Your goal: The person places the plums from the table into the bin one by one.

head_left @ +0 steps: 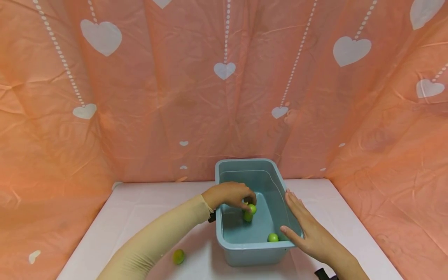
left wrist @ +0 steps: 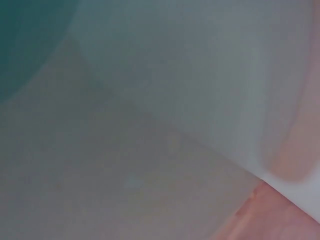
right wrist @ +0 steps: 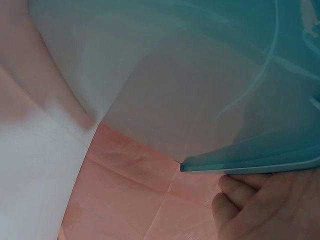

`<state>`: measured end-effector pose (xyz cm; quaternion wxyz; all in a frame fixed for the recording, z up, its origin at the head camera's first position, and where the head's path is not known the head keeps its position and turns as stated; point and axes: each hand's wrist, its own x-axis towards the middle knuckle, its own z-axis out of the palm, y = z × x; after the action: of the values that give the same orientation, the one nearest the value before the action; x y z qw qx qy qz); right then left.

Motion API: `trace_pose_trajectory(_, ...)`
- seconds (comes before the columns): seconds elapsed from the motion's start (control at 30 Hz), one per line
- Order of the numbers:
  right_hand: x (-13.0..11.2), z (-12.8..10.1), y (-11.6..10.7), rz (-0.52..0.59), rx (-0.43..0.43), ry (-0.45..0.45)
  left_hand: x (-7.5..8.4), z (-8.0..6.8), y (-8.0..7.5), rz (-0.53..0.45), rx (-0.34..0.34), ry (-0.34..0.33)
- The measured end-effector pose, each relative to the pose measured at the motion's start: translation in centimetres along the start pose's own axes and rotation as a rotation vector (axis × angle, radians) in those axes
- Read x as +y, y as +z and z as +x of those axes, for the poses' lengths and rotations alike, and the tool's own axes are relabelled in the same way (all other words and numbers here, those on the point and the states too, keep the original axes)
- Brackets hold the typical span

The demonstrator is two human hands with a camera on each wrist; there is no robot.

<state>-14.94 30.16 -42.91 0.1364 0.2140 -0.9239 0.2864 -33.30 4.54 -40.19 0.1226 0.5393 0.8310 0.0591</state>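
My left hand [head_left: 233,194] reaches over the left rim into a blue-grey plastic tub [head_left: 257,245] and pinches a green lime [head_left: 252,209] between thumb and fingers. Right below it, partly covered, is another lime [head_left: 248,217]. A third lime [head_left: 273,237] lies on the tub floor by the front wall. My right hand [head_left: 309,233] rests against the tub's right side, fingers straight along the outside and thumb over the rim near the front corner. In the right wrist view, the fingers [right wrist: 240,192] touch the tub's edge [right wrist: 250,169]. The left wrist view is blurred and hazy.
A yellow-green lime [head_left: 178,256] lies on the white tabletop [head_left: 140,202], left of the tub. Behind and at both sides hang orange-pink sheets [head_left: 196,97] printed with white hearts. The tub's back end stands close to the rear sheet.
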Motion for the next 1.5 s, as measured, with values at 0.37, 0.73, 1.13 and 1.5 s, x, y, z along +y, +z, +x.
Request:
trace_pose_trajectory(0.37, 0.1, 0.0, 0.1, 0.006, 0.003, -0.004, 0.2, -0.2, -0.1, -0.049, 0.034, -0.003)
trace_pose_trajectory(0.73, 0.0, 0.0, 0.1, 0.014, -0.005, 0.008, -0.1, -0.7, -0.5, -0.14, 0.146, 0.028)
trace_pose_trajectory(1.13, 0.1, 0.0, 0.0, -0.002, 0.01, -0.013, -0.6, -2.9, -1.5, -0.209, 0.239, 0.036)
trace_pose_trajectory(1.5, -0.3, -0.1, 0.0, 0.006, -0.012, 0.034, -1.7, -6.6, -1.5, -0.286, 0.345, 0.029)
